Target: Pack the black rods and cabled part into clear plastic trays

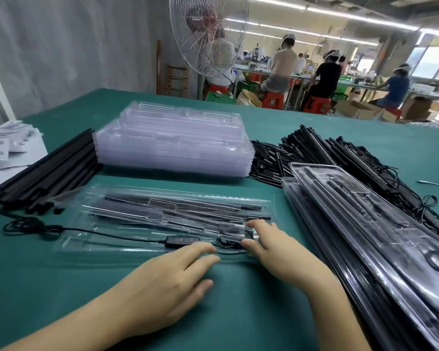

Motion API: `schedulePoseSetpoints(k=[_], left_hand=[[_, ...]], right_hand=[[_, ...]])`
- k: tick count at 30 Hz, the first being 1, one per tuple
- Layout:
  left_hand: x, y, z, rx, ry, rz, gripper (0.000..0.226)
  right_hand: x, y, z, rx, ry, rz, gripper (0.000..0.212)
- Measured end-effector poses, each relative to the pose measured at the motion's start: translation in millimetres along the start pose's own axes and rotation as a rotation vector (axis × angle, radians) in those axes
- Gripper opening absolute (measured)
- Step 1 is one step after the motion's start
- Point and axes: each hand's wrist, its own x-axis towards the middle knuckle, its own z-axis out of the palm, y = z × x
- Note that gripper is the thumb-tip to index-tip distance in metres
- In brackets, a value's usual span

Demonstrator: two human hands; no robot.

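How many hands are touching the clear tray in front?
2. Left hand rests on the near edge of the clear tray, beside the inline controller; right hand touches its right end.
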Motion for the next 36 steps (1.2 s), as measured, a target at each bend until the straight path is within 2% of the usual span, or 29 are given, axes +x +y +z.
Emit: schedulePoseSetpoints(k=[7, 11, 18, 24, 31, 36], left_hand=[[15.8, -3.4, 1.1, 0.100, -0.141, -0.143, 0.064], [26.7, -1.4, 16.9, -0.048, -0.206, -0.249, 0.070], [37.7, 11.3, 38.5, -0.176, -0.119, -0.503, 0.063], [34.7, 16.2, 40.0, -0.077, -0.168, -0.472, 0.059], [40.2, 16.0, 35.7, -0.015, -0.180, -0.477, 0.070], [39.5, 14.2, 34.0, -0.025, -0.202, -0.459, 0.070]], right_hand=[[-0.3, -1.0, 0.1, 0.048, -0.028, 0.033, 0.043], [0.3, -1.8, 0.3, 0.056, -0.028, 0.031, 0.044], [0.2, 0.0, 0.3, 0.060, -0.005, 0.027, 0.044], [1.5, -0.1, 3.1, 0.016, 0.010, 0.011, 0.046], [3.9, 1.4, 4.6, 0.014, 0.020, 0.007, 0.046], [3.7, 2.6, 5.6, 0.018, 0.019, 0.006, 0.048]])
